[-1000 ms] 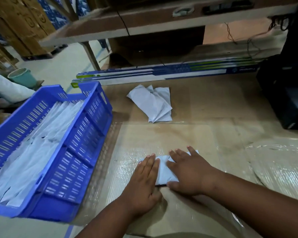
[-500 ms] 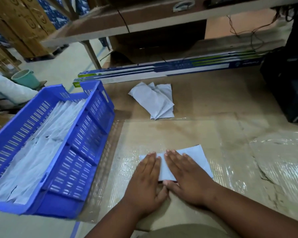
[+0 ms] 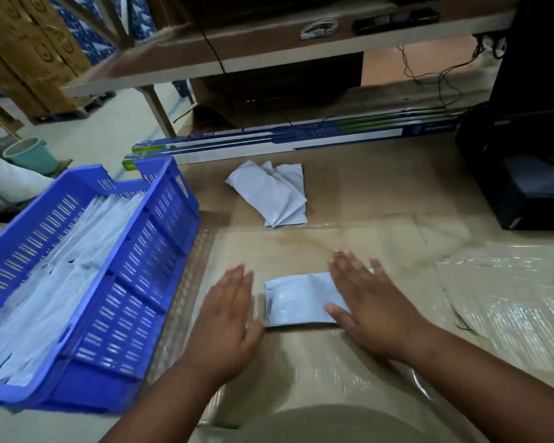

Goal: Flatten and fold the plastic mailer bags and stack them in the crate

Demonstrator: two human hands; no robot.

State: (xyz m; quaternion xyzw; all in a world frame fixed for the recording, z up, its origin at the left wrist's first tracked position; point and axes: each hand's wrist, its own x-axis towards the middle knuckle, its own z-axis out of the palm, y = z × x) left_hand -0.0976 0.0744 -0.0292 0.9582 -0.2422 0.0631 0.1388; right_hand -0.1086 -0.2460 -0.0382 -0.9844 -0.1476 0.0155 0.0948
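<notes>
Two flat hands flank one pale grey plastic mailer bag (image 3: 301,298) on the desk (image 3: 381,203), mid-flatten.

Both hands have straight, spread fingers and grip nothing: the left hand (image 3: 227,311) lies just left of the bag, its thumb at the bag's near-left corner, while the right hand (image 3: 368,305) covers the bag's right end. The step looks like smoothing before the fold; the next move likely calls for folding the bag over and carrying it left to the blue slotted plastic crate (image 3: 135,251), which already holds many grey bags. A small heap of unfolded grey mailer bags (image 3: 272,196) waits farther back, in front of long blue-and-white cartons (image 3: 269,142). The bag's right edge is hidden under the right hand, motion blur softens the fingertips, and the crate's left side is cut off.
</notes>
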